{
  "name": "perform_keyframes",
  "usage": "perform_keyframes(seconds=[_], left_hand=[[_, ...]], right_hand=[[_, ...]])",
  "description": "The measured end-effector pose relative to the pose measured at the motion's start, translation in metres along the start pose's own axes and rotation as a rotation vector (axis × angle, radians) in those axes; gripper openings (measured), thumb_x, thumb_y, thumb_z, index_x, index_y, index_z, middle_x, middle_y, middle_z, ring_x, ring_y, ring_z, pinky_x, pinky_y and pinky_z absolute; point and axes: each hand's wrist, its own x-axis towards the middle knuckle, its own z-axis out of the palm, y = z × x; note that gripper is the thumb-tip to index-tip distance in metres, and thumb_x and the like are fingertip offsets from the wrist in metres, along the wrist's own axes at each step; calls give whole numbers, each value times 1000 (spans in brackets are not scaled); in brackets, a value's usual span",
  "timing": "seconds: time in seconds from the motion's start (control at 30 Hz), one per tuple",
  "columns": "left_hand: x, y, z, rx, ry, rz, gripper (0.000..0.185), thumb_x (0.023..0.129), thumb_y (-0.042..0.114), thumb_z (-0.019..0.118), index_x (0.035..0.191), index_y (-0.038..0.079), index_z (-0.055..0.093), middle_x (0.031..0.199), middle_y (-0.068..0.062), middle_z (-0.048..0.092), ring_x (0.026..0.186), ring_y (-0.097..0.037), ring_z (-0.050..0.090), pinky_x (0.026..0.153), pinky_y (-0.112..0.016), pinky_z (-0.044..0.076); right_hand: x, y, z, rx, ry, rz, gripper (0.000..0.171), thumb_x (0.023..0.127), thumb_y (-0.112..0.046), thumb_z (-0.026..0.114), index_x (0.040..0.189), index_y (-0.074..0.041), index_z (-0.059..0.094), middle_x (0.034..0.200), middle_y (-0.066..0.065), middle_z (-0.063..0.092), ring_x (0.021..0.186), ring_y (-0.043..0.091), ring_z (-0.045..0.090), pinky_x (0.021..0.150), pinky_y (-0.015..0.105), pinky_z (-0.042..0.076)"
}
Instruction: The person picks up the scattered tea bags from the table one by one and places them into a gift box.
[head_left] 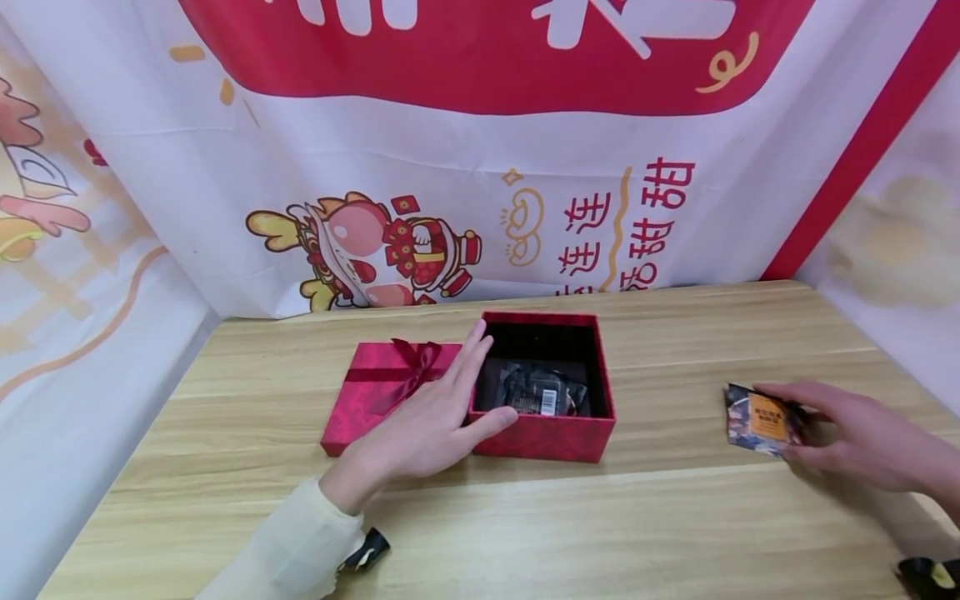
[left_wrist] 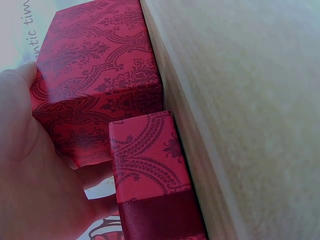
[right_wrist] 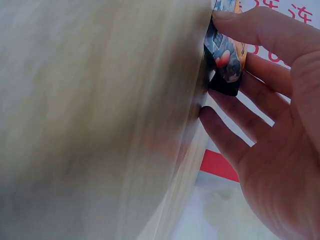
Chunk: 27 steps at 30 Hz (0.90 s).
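Here: left hand [head_left: 431, 421] spread flat against the left wall of the open red gift box [head_left: 543, 442], fingers straight along the rim, thumb lying on the near front edge, nothing gripped. Right hand [head_left: 862, 433] far to the right, pinching a small dark snack packet [head_left: 759, 421] with an orange label between thumb and fingers, packet resting on or just above the wooden table [head_left: 525, 525]; hard to tell which. Well apart from the box. Inside the box, more dark wrapped packets [head_left: 536, 392], one showing a barcode.

Likely trouble: a thin, glossy packet held by light fingertip contact only, so liable to slip or twist loose if lifted quickly. Also a light cardboard box, steadied from one side alone; a nudge against the right wall could slide or tip it toward the lid.

Around: the red lid with a dark ribbon bow [head_left: 375, 392] lying just left of the box, touching it, partly under the left hand. Behind, a white and red festive banner [head_left: 480, 167] with a cartoon figure. Bare tabletop between packet and box, nothing in the way.
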Motion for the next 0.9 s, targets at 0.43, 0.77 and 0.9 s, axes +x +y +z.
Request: perform_keyframes(seconds=[0.43, 0.77, 0.9], left_hand=[[0, -1, 0, 1, -4, -2, 97, 98, 81, 44, 170, 41, -7, 173, 31, -20, 160, -27, 36, 117, -59, 47], [1, -1, 0, 3, 0, 4, 96, 98, 81, 45, 169, 41, -7, 173, 31, -20, 160, -26, 36, 116, -58, 48], [1, -1, 0, 0, -1, 4, 97, 99, 79, 46, 170, 40, -6, 173, 31, -20, 160, -27, 36, 116, -58, 48]], right_hand=[[2, 3, 3, 87, 8, 28, 105, 73, -45, 97, 156, -4, 48, 148, 34, 51, 127, 49, 53, 94, 42, 49], [7, -2, 2, 78, -11, 16, 100, 74, -47, 96, 155, -8, 52, 146, 26, 58, 117, 34, 59, 84, 25, 53], [9, -6, 1, 82, -2, 14, 96, 77, -47, 94, 154, -6, 52, 143, 25, 58, 117, 37, 60, 84, 25, 53]])
